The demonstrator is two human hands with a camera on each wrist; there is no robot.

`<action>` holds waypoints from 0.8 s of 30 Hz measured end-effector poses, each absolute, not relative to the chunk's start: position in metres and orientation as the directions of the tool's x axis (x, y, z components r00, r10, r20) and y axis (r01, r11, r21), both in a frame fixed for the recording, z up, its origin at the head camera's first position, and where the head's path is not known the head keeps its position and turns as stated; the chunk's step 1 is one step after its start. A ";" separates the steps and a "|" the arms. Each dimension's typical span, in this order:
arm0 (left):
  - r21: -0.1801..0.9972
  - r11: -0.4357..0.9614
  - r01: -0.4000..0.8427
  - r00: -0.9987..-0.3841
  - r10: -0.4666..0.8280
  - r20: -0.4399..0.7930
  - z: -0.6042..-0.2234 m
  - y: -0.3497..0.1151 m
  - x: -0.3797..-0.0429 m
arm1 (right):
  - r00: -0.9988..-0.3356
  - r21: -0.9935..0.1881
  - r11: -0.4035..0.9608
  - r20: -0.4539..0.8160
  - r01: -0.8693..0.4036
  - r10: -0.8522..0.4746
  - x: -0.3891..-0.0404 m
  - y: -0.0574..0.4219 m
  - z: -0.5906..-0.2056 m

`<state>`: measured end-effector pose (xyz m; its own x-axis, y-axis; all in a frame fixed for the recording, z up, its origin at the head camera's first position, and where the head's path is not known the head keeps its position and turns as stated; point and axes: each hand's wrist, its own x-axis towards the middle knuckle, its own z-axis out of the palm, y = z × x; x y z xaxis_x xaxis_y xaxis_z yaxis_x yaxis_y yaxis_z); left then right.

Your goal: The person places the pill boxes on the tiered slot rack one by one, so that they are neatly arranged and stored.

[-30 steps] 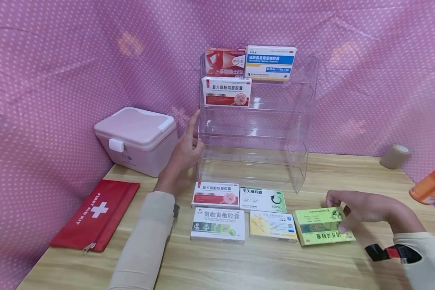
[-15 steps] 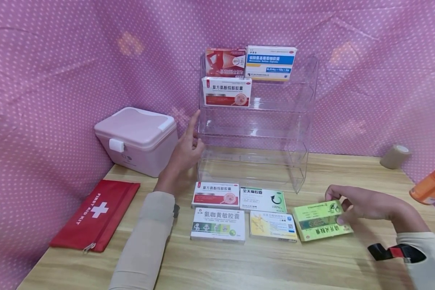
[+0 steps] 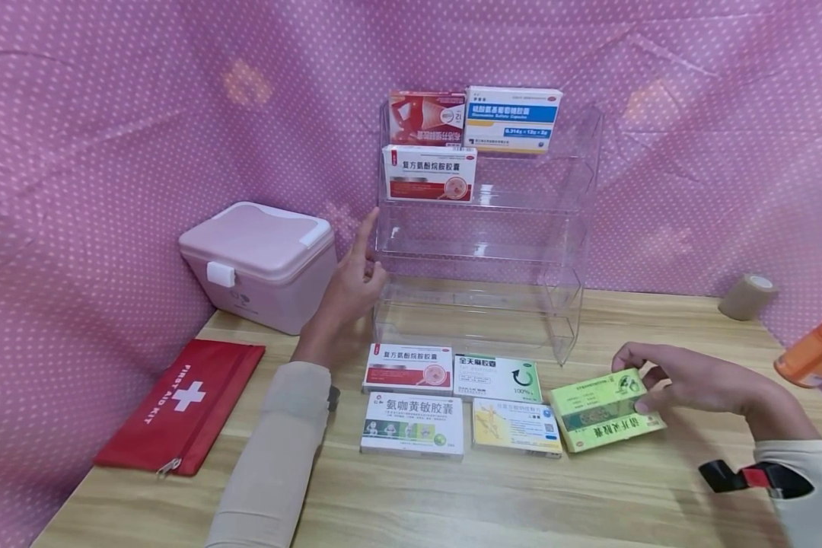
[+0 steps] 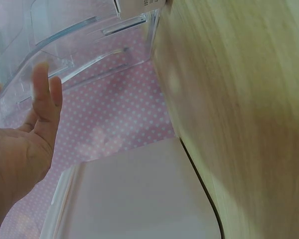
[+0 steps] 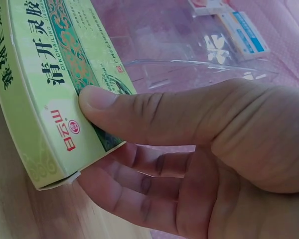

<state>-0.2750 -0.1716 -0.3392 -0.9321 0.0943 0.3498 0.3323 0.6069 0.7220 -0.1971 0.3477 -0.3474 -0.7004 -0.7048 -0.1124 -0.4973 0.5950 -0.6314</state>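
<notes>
My right hand (image 3: pixel 699 384) pinches a green medicine box (image 3: pixel 599 415) at its right end, thumb on the printed face and fingers underneath. The box is tilted, its right end raised, as the right wrist view also shows, with the thumb across the green box (image 5: pixel 45 94). My left hand (image 3: pixel 351 285) is at the left side of a clear acrylic tiered rack (image 3: pixel 479 247), index finger pointing up along its edge. In the left wrist view the left hand (image 4: pixel 27 144) has loosely extended fingers by the clear rack (image 4: pixel 74 55); whether they touch it cannot be told.
A red-and-white box (image 3: pixel 407 367), a white-green box (image 3: pixel 496 378), a green-striped box (image 3: pixel 411 425) and a yellow-white box (image 3: pixel 516 426) lie before the rack. Three boxes stand on its upper tiers. A pink case (image 3: pixel 260 266) and red first aid pouch (image 3: pixel 178 407) sit left; an orange bottle (image 3: pixel 815 352) right.
My right hand has raised the green box's right end and shifted it slightly away and to the left. The left hand has stayed at the rack's side.
</notes>
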 end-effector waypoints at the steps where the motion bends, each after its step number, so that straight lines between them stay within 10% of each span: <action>1: 0.723 0.606 0.332 -0.932 0.094 0.349 -0.339 -0.171 -0.275 | -0.707 -0.628 0.606 -0.122 -0.488 -0.696 -0.197 0.348 -0.347; 24: 0.738 0.593 0.322 -0.936 0.083 0.341 -0.340 -0.172 -0.278 | -0.769 -0.628 0.587 0.030 -0.511 -0.638 -0.195 0.341 -0.332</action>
